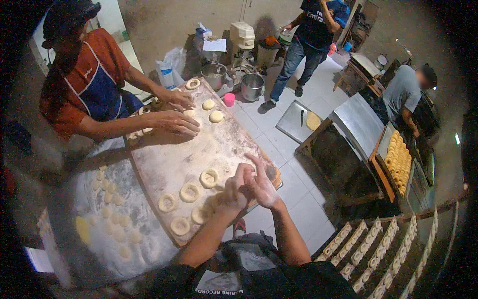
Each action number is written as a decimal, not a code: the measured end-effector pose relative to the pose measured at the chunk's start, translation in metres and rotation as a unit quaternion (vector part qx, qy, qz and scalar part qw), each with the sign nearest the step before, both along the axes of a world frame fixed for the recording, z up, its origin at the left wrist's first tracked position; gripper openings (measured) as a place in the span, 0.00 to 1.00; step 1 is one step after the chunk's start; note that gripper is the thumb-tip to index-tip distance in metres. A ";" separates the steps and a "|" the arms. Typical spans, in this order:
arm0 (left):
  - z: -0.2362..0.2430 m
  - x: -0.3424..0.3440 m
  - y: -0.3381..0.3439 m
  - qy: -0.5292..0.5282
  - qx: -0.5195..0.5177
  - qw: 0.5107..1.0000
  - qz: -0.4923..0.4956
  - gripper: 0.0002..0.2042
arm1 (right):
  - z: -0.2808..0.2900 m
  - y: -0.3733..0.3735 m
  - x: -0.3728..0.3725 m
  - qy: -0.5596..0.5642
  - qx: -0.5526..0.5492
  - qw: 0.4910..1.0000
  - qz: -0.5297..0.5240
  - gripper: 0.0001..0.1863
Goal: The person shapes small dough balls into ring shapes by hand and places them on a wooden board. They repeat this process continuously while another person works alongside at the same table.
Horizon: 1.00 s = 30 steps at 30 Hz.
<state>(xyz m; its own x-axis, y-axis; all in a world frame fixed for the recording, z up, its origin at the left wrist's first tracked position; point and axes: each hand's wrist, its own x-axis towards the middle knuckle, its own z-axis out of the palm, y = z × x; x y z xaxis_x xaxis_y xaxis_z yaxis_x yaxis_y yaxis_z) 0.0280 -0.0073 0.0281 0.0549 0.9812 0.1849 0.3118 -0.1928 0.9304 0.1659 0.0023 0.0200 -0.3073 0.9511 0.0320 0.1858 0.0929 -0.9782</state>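
Centre: our left hand (pixel 236 190) and right hand (pixel 262 187) meet, fingers half-curled, hold unclear to us | lower centre: dough rings (pixel 190 200) on floured board (pixel 164 158) | we should work gently, evenly

Dim, grainy light, with dark, bent and perhaps blurred edges.
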 end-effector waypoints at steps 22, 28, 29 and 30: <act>-0.035 0.020 0.096 0.439 -0.074 0.889 -0.111 0.32 | -0.041 0.063 0.052 -0.430 -0.030 0.893 -0.125 0.46; -0.003 -0.034 0.016 0.348 -0.045 0.936 0.011 0.25 | 0.000 0.026 -0.006 -0.433 0.127 0.884 -0.127 0.36; 0.000 -0.048 -0.004 0.258 0.001 0.963 0.077 0.28 | 0.007 0.013 -0.032 -0.360 0.164 0.910 -0.121 0.34; -0.003 -0.073 -0.031 0.237 0.016 0.965 0.109 0.29 | 0.012 0.004 -0.060 -0.314 0.181 0.929 -0.072 0.29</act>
<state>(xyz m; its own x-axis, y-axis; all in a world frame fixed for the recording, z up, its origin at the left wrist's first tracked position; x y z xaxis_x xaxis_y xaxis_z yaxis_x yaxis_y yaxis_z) -0.0452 -0.0386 0.0254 -0.0656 0.9733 0.2198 0.7373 -0.1012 0.6680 0.1060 0.0065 0.0319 -0.2436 0.9456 0.2154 0.7461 0.3247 -0.5813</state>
